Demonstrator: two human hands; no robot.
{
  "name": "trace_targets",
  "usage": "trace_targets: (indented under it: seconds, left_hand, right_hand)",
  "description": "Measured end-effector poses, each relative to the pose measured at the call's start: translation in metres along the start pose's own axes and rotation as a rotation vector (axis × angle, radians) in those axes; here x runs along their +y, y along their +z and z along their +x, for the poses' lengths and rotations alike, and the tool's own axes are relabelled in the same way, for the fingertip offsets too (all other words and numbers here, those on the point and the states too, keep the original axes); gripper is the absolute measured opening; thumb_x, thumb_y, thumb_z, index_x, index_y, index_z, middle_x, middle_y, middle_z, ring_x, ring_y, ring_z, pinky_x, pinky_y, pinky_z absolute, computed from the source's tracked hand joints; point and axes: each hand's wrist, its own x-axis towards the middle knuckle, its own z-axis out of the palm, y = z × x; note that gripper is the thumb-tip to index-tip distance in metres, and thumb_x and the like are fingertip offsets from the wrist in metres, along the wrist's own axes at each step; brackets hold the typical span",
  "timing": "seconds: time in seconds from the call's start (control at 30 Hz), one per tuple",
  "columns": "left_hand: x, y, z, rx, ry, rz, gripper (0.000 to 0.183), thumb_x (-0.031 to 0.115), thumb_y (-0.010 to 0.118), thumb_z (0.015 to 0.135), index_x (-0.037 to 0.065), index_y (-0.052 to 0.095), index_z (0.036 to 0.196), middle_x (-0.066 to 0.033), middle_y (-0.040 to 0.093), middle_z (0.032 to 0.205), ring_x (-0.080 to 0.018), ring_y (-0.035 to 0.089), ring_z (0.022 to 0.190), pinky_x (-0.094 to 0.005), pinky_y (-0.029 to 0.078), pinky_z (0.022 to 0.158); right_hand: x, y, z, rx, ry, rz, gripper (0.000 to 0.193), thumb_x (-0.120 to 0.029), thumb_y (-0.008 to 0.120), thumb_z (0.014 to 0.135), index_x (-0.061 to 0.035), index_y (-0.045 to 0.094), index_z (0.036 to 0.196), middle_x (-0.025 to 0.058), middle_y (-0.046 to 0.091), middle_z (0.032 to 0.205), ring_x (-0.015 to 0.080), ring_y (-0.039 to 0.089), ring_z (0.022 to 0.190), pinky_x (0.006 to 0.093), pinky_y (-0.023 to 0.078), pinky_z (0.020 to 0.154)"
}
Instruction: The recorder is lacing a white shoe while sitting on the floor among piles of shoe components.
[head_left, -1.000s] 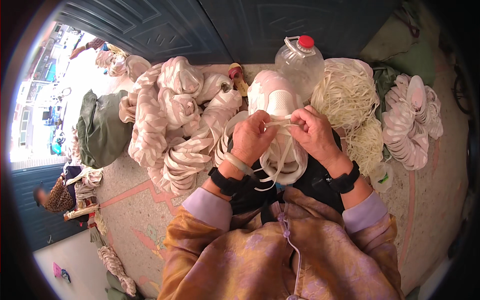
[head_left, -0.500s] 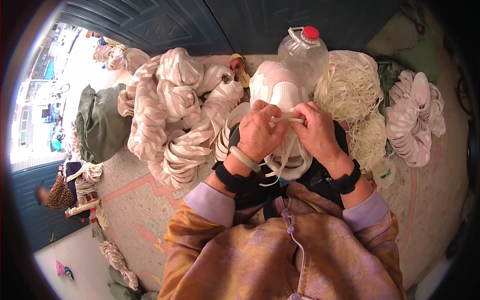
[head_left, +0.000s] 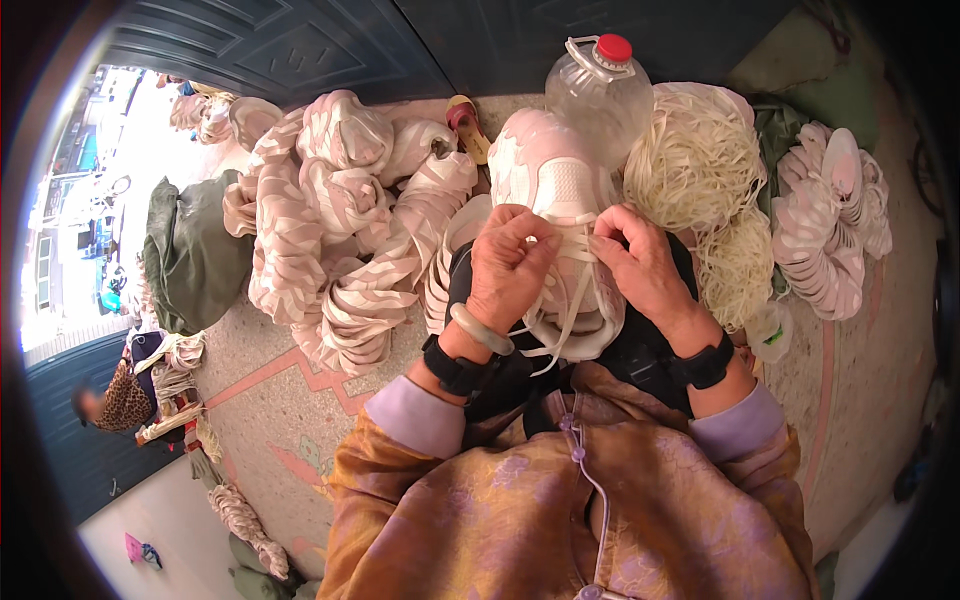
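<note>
The white-and-pale-pink fabric shoe [head_left: 565, 190] lies over the person's black-clad lap [head_left: 655, 365], between the knees, toe toward the door-side edge of the speckled stone floor [head_left: 270, 425] and heel opening toward the body; set so, its lacing seems to fall within easy reach of both hands. The left hand [head_left: 535, 240] has thumb and forefinger closed in a pinch on the flat white lace [head_left: 568, 310], the other fingers curled in. The right hand [head_left: 597, 240] pinches likewise across from it, tips together at the lace by the top of the lacing. Holding from opposite sides probably keeps the lace even; its loose ends hang toward the heel.

A clear plastic bottle with a red cap [head_left: 600, 110] stands just beyond the toe, limiting room there. A heap of cream laces [head_left: 690, 155] sits right of the shoe, probably placed for easy taking. Coiled pink-and-white shoe pieces [head_left: 290, 240] crowd the left, with an olive-green cloth sack [head_left: 190, 255] past them. A red-and-tan slipper [head_left: 467, 128] lies near the dark blue panelled door [head_left: 290, 45], at the floor's far edge.
</note>
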Motion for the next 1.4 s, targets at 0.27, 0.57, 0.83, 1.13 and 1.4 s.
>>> trace_targets:
  seconds: [0.27, 0.57, 0.83, 1.13, 1.4]
  left_hand:
    - [-0.026, -0.026, -0.01, -0.088, -0.201, -0.33, 0.005, 0.0, 0.06, 0.084, 0.005, 0.06, 0.081, 0.0035, 0.05, 0.081, -0.005, 0.046, 0.068, -0.0179, 0.04, 0.063]
    - [-0.004, -0.024, -0.028, 0.02, -0.054, 0.285, 0.033, 0.023, 0.071, 0.081, 0.007, 0.053, 0.105, 0.0002, 0.057, 0.085, -0.011, 0.054, 0.072, -0.0254, 0.045, 0.062]
    - [-0.016, -0.018, -0.025, 0.004, -0.03, 0.423, 0.04, 0.027, 0.078, 0.07, 0.004, 0.053, 0.092, -0.0076, 0.06, 0.08, -0.0202, 0.057, 0.068, -0.0325, 0.047, 0.061]
    - [-0.004, -0.003, -0.029, 0.046, 0.022, 0.565, 0.042, 0.03, 0.077, 0.069, 0.002, 0.052, 0.087, -0.0113, 0.057, 0.074, -0.0301, 0.058, 0.066, -0.0371, 0.047, 0.061]
    - [0.007, 0.004, -0.014, 0.015, 0.266, 0.479, 0.011, 0.014, 0.061, 0.08, 0.005, 0.058, 0.084, -0.014, 0.06, 0.077, -0.0335, 0.06, 0.071, -0.0411, 0.047, 0.064]
  right_hand:
    - [0.019, -0.012, -0.011, -0.013, 0.03, 0.077, 0.009, -0.006, 0.059, 0.081, -0.0004, 0.052, 0.08, 0.0082, 0.053, 0.07, 0.0204, 0.051, 0.064, 0.0308, 0.042, 0.06]
    - [-0.012, -0.014, -0.024, 0.106, 0.018, -0.116, 0.024, -0.015, 0.065, 0.079, -0.0001, 0.053, 0.093, 0.0122, 0.057, 0.075, 0.0218, 0.056, 0.069, 0.0309, 0.046, 0.063]
    - [0.003, 0.005, -0.025, 0.059, -0.263, -0.484, 0.029, -0.027, 0.071, 0.073, -0.0033, 0.06, 0.086, 0.0114, 0.06, 0.076, 0.0318, 0.058, 0.075, 0.0411, 0.045, 0.072]
    - [0.003, 0.005, -0.031, 0.089, -0.254, -0.459, 0.025, -0.026, 0.071, 0.073, -0.0048, 0.061, 0.082, 0.0109, 0.06, 0.077, 0.0317, 0.059, 0.073, 0.0406, 0.046, 0.068]
    - [0.003, 0.003, -0.019, 0.18, -0.344, -0.31, 0.012, -0.011, 0.064, 0.075, -0.0071, 0.061, 0.086, 0.0083, 0.058, 0.075, 0.0303, 0.059, 0.067, 0.041, 0.047, 0.061]
